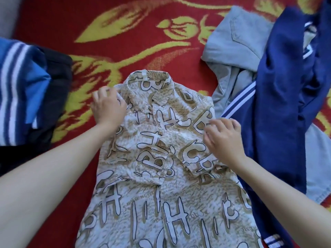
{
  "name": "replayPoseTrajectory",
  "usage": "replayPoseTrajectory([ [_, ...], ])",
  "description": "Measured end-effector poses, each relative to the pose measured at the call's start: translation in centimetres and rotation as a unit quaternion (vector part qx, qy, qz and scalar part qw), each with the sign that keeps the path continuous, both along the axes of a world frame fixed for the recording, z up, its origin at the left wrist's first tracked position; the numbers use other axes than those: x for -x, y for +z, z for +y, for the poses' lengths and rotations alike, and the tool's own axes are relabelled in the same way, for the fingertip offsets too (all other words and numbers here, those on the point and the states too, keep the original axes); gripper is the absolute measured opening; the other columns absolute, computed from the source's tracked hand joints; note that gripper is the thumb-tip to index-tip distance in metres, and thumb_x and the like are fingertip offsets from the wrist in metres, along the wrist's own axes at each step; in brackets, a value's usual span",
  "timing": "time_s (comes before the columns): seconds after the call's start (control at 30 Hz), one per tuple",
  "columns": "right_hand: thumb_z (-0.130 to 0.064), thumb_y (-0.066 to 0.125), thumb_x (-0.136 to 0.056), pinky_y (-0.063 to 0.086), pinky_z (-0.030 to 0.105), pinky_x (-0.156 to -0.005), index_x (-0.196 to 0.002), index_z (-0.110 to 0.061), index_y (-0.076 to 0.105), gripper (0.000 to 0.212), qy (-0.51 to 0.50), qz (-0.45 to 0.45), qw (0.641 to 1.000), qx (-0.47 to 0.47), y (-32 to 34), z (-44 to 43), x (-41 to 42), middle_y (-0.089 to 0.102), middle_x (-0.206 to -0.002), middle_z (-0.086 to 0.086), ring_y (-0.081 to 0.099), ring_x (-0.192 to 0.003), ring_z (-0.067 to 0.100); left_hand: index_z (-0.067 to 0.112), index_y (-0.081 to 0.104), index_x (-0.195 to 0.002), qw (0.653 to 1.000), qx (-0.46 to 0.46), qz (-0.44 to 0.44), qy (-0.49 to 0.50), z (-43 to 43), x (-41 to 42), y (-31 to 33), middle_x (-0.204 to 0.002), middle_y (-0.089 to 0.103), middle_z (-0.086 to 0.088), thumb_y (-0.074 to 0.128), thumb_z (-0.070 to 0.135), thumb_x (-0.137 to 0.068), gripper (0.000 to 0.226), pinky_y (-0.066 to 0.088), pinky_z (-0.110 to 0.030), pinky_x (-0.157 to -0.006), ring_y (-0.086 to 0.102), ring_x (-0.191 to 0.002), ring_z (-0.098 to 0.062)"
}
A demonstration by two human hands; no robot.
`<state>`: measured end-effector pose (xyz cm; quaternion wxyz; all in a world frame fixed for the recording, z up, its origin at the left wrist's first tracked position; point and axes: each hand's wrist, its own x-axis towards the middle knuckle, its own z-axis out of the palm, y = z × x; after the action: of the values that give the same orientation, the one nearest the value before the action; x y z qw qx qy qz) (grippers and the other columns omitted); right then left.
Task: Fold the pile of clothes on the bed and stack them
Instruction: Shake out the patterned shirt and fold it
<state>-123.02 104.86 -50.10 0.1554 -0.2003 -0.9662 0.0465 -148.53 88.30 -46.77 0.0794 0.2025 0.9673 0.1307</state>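
Note:
A white and tan collared shirt [161, 176] printed with big letters lies flat on the red and yellow bedcover, collar at the far end, both sleeves folded inward over its front. My left hand [107, 106] pinches the fabric at the shirt's left shoulder. My right hand [223, 138] rests on the right shoulder edge with curled fingers gripping the fabric there. A loose pile lies to the right: a dark blue jacket [283, 90] with white stripes over a light grey-blue garment [236, 47].
At the left edge sits a stack of clothes: a blue garment with white stripes [19, 90] on top of something black [57, 81]. The red bedcover with a yellow flower pattern [125, 33] spreads beyond the shirt's collar.

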Motion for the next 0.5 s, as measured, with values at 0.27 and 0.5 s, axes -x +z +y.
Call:
replayPoseTrajectory([
  [0.27, -0.043, 0.034, -0.098, 0.008, 0.052, -0.113, -0.149, -0.029, 0.009, 0.059, 0.04, -0.389, 0.92, 0.036, 0.6, 2.9, 9.7, -0.005, -0.157, 0.012, -0.005, -0.144, 0.032, 0.005, 0.064, -0.103, 0.988, 0.026, -0.142, 0.063, -2.5, 3.5, -2.8, -0.108, 0.065, -0.015, 0.057, 0.011, -0.086, 0.02, 0.038, -0.031, -0.072, 0.057, -0.099, -0.033],
  [0.5, -0.049, 0.022, -0.098, 0.018, 0.055, -0.108, -0.145, -0.032, 0.019, 0.05, -0.065, -0.443, 0.894, 0.022, -1.6, 5.3, 7.5, 0.006, -0.156, 0.011, 0.006, -0.142, 0.036, -0.001, 0.062, -0.072, 0.927, -0.129, -0.165, 0.311, -6.5, 8.9, -5.8, -0.064, 0.068, -0.015, 0.046, -0.001, -0.082, 0.019, 0.05, -0.033, -0.057, 0.065, -0.071, -0.032],
])
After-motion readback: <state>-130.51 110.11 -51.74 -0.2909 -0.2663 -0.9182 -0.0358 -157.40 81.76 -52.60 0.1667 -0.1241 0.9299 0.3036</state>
